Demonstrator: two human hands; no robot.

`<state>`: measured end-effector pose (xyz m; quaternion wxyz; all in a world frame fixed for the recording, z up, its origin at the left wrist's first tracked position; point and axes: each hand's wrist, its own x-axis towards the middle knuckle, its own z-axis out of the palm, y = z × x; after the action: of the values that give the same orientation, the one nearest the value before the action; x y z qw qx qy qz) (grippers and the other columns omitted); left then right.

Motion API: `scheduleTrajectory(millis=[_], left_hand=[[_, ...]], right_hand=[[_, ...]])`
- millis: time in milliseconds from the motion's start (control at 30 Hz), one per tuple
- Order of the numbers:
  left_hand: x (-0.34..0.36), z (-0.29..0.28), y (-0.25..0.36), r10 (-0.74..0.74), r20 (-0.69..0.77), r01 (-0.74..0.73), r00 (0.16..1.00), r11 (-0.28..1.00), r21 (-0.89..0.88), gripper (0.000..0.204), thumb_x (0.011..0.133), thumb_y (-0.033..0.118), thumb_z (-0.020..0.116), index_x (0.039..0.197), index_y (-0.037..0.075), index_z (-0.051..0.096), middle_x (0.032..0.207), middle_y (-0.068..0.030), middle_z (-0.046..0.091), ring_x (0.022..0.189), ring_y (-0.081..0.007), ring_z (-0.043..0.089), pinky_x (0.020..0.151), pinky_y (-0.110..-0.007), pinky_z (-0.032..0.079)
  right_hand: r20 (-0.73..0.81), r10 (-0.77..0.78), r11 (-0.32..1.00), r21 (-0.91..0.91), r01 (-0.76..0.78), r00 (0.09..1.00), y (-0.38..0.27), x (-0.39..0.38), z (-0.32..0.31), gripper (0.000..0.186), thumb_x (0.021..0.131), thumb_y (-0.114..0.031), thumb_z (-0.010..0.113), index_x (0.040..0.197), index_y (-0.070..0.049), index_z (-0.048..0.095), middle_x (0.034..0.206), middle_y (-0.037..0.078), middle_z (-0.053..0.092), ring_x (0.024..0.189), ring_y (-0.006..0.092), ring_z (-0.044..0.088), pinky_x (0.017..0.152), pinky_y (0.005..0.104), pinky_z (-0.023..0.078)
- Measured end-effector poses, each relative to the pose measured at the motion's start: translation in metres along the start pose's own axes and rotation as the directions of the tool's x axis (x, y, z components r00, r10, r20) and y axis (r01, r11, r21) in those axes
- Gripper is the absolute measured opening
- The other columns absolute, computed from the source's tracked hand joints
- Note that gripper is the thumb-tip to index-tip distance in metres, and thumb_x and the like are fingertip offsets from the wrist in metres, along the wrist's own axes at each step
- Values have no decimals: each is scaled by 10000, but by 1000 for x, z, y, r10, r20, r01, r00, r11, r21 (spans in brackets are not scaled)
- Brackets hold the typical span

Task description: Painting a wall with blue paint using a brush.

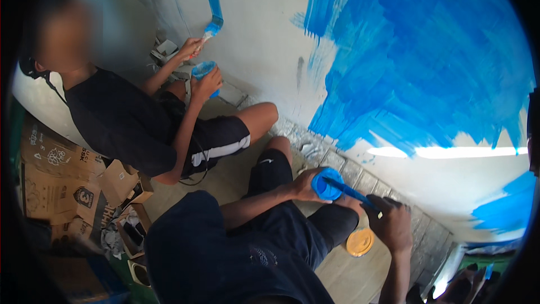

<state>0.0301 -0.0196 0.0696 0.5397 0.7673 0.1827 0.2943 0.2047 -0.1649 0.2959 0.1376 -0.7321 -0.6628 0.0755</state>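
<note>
Low in front of my body, my left hand [305,186] is wrapped round the side of a small blue paint tub [319,192]. Blue paint shows inside it. My right hand [389,224] grips a paintbrush [353,193] with a blue handle, whose far end dips into the tub; its bristles are hidden there. Ahead and to the right, a pale wall [270,34] carries a large streaky patch of blue paint [394,50]. Below my right hand, a round orange-yellow lid [360,242] lies on the floor beside my leg.
On the left, a seated co-worker [124,112] holds a blue tub [203,71] and a brush [211,29] against a blue stripe on the wall. Cardboard boxes [62,191] crowd the lower left. Paving bricks [368,183] line the wall's foot. Unclear dark shapes [458,287] fill the lower right corner.
</note>
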Motion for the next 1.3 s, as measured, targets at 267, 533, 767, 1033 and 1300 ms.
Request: scheduleTrajectory(millis=[267, 533, 767, 1033, 1300], left_hand=[[19, -12, 34, 115, 47, -113, 992, 993, -40, 781, 591, 264, 941, 1234, 38, 559, 1162, -121, 651, 1087, -239, 643, 955, -369, 507], [31, -11, 21, 142, 26, -143, 990, 989, 32, 856, 579, 285, 950, 1274, 29, 522, 1199, -131, 636, 1090, -249, 645, 953, -369, 512], [28, -15, 35, 102, 68, -103, 993, 995, 12, 867, 576, 291, 952, 1279, 29, 517, 1197, -125, 636, 1085, -227, 645, 947, -363, 515], [24, -14, 39, 100, 23, -100, 995, 995, -3, 863, 563, 266, 963, 1260, 15, 520, 1148, -113, 644, 1048, -201, 646, 932, -353, 526], [19, -28, 47, 146, -16, -147, 989, 988, -37, 851, 566, 217, 965, 1261, 8, 520, 1149, -106, 640, 1041, -195, 640, 930, -351, 519]], right_hand=[[-38, -40, 998, -57, 38, 998, -7, 12, -15, 252, 788, -192, 766, 1035, -149, 740, 814, 87, 697, 684, 322, 659, 597, 392, 510], [-141, 201, 971, 161, -178, 969, 2, 4, -37, 173, 755, -236, 796, 890, -135, 759, 754, 79, 711, 641, 269, 675, 603, 365, 520], [78, 71, 997, 14, -72, 994, 0, 35, -6, 207, 789, -219, 774, 951, -92, 753, 782, 99, 727, 719, 283, 709, 679, 369, 543], [207, 58, 990, 116, -83, 977, 0, 62, 28, 228, 793, -250, 749, 928, -66, 741, 771, 140, 715, 737, 307, 699, 715, 394, 546], [-23, 344, 791, 545, -277, 939, 6, 28, 46, 379, 806, -223, 769, 1127, -43, 681, 697, 116, 661, 588, 188, 614, 604, 316, 496]])
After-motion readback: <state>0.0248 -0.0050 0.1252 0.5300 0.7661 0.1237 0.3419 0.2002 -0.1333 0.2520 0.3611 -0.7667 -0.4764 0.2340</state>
